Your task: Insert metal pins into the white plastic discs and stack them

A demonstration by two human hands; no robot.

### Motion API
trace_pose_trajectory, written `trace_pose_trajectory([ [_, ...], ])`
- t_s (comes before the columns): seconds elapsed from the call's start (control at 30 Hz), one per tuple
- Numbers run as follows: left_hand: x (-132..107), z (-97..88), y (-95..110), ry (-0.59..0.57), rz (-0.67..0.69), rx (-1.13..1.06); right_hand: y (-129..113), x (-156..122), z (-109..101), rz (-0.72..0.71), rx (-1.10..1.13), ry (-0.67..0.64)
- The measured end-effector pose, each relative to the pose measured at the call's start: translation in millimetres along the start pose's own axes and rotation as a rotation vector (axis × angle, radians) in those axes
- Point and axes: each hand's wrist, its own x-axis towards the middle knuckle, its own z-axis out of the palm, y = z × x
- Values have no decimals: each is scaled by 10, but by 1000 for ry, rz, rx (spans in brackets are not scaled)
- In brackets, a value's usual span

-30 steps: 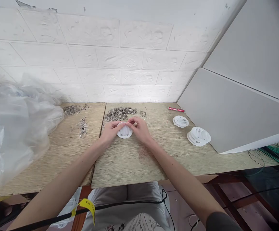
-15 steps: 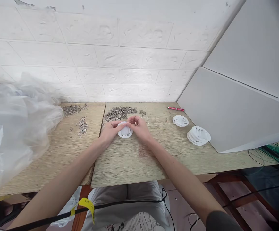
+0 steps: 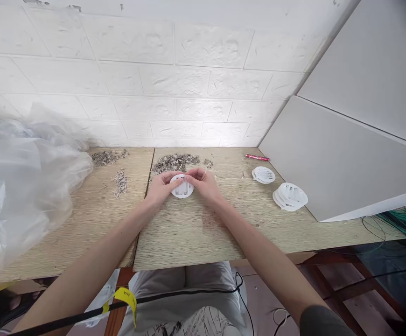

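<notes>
A white round plastic disc [image 3: 182,189] with slots and small metal pieces along its lower part is held upright-tilted over the wooden table. My left hand [image 3: 161,187] grips its left edge, thumb across the front and fingers behind. At the upper right edge, my right hand [image 3: 203,183] is closed, thumb and fingers pinching by the rim; any small part between them is too small to make out. Just behind both hands lies a pile of small metal clips [image 3: 175,162].
More small metal parts form piles on the left, one dark [image 3: 104,157] and one shiny [image 3: 120,182]. A large plastic bag [image 3: 31,182] covers the far left. On the right are stacked white discs [image 3: 290,196], a smaller stack [image 3: 263,175] and a red pen [image 3: 257,157], beside a grey panel [image 3: 357,163].
The disc is tilted a little more toward me, showing more of its face. Both hands stay at its rim, and my right fingers have shifted slightly closer to its upper edge.
</notes>
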Motion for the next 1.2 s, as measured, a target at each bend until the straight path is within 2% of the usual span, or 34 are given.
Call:
trace_pose_trajectory([
  [0.2,-16,-10,11,33,146,107,-18,4,-32,45,43,-15],
  [0.5,16,-34,-106,100,375,470,27,2,-13,72,55,-26],
  [0.63,20,-38,-118,105,424,584,10,-8,-7,73,24,-24],
  [0.93,13,-37,-109,64,442,629,35,-14,-10,48,-92,-28],
  [1.03,8,-28,-102,47,363,553,20,-23,-4,31,-184,-16],
  [1.2,11,-7,-68,39,183,254,-17,-36,30,-44,-259,32],
])
